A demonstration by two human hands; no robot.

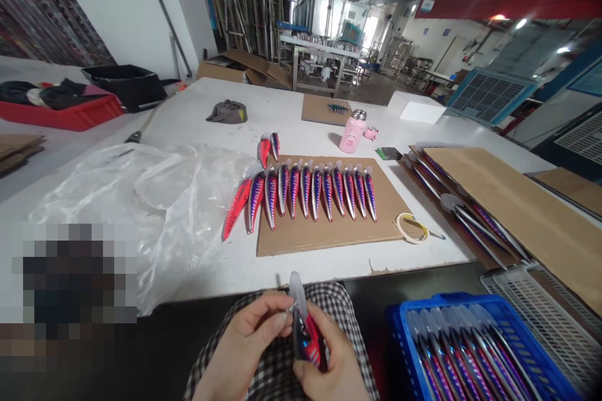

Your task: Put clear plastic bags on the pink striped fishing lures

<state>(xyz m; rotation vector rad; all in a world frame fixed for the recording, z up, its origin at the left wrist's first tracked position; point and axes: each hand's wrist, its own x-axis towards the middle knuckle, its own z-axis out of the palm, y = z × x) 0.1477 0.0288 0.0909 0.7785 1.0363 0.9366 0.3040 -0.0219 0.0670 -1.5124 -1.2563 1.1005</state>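
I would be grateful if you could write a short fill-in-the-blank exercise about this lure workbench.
The left hand and right hand hold a painted fishing lure with its clear lip pointing ____.
The plastic crate at lower right is ____.
The bottle on the table is ____.
The leftmost lure on the cardboard sheet is mostly ____.

Missing words: up, blue, pink, red.

The person wears a black-and-white checked garment (277, 376), both hands (249, 341) bare.

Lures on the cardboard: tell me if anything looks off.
The red lure at the left end of the row stands out: the others are purple-striped, and it lies off the cardboard sheet, on the white table.
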